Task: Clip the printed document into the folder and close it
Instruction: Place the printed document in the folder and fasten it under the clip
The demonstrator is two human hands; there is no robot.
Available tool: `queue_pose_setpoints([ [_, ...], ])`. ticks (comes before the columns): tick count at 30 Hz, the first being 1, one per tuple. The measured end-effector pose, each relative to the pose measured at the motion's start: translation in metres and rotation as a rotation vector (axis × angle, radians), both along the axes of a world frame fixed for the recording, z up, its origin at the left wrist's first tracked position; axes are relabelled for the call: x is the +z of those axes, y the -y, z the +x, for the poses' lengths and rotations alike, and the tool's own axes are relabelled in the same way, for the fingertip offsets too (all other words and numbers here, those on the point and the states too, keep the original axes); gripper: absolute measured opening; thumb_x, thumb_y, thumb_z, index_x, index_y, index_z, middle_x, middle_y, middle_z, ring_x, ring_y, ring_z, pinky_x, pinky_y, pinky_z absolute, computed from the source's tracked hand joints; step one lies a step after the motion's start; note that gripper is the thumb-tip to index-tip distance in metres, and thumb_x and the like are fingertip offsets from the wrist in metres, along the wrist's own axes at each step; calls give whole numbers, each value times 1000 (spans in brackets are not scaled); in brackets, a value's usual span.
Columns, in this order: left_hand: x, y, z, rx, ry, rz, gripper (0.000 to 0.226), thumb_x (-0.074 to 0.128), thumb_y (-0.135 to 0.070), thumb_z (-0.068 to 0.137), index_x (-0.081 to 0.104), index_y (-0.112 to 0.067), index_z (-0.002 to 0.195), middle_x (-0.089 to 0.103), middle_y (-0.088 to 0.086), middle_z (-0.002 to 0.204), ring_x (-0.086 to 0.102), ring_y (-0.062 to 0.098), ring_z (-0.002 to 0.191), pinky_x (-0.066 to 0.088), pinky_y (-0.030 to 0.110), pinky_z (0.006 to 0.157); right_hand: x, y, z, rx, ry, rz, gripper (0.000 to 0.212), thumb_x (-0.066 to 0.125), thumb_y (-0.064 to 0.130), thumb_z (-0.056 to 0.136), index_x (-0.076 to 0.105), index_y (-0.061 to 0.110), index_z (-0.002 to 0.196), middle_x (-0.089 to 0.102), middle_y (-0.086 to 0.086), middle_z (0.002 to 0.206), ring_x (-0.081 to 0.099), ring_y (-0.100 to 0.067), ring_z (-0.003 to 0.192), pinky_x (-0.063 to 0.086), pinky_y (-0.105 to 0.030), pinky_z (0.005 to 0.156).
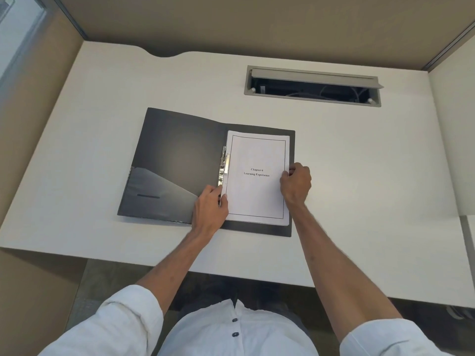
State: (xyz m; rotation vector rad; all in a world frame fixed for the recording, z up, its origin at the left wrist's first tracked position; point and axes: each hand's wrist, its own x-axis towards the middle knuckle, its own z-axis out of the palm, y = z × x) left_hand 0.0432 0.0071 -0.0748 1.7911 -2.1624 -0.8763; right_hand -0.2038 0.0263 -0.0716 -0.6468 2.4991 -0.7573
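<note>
The printed document (258, 178) lies on the right half of the open black folder (177, 160) on the table (359, 176); left hand (211, 206) pinches its spine edge below the metal clip (224, 165), right hand (295, 182) grips the outer edge; if the sheets shift, the clip could catch them crooked.

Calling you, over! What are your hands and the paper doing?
Left hand at document edge by metal clip. Right hand gripping opposite edge. Folder open. Nothing in the way.

White desk (359, 176) w/ open grey cable tray (312, 86) at rear right, beige partition walls (257, 21) around.
</note>
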Motion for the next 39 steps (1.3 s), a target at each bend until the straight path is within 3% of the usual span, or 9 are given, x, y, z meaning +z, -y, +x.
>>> queue_pose_setpoints([
  [7,-1,-2,1,9,-37,-11,24,59,-18,107,74,-16,126,66,4,111,72,29,92,63,48,86,-2,4,-7,-37,32,-18,28,52,3,100,73,5,118,68,-14,127,57,-24,91,45,-31,82],
  [12,-2,-3,1,9,-81,-19,28,61,-14,107,73,-14,132,67,4,113,72,29,94,65,48,86,-2,2,-7,-68,24,-30,34,49,-4,97,76,4,116,72,-15,122,70,-35,106,43,-30,80],
  [16,-2,-1,1,13,-110,-4,29,63,-15,107,74,-12,134,67,6,116,73,28,93,66,47,88,-3,2,-7,-68,48,-34,39,51,-10,90,76,5,116,74,-14,118,67,-31,96,45,-30,80],
  [22,-2,-1,-1,23,-121,5,30,63,-15,107,73,-14,136,67,5,116,72,27,96,66,47,90,-1,2,-5,-73,35,-40,38,50,-6,95,76,6,120,73,-14,122,71,-34,108,43,-29,81],
  [27,-1,0,-2,19,-94,7,27,62,-15,106,73,-14,131,67,5,115,72,29,96,66,48,90,4,2,-1,-66,37,-27,36,48,-8,92,76,3,113,73,-16,117,62,-30,89,44,-30,75],
  [32,1,5,-1,72,-93,-29,23,62,-14,106,76,-12,124,71,5,111,72,29,92,65,48,86,11,0,-2,-53,48,-32,31,51,-6,91,76,-2,109,73,-18,115,72,-39,103,51,-37,75],
  [35,4,14,4,113,-96,-89,21,59,-13,106,78,-13,116,73,5,108,71,28,88,65,48,83,14,-5,-2,-41,-8,-65,27,57,4,98,72,3,120,65,-13,125,69,-36,109,48,-34,81],
  [39,10,35,7,105,-104,-162,24,60,-17,109,75,-14,127,73,5,119,74,27,99,66,47,90,16,-7,4,272,-102,-136,38,63,11,100,67,10,138,59,-7,135,58,-26,130,53,-35,95],
])
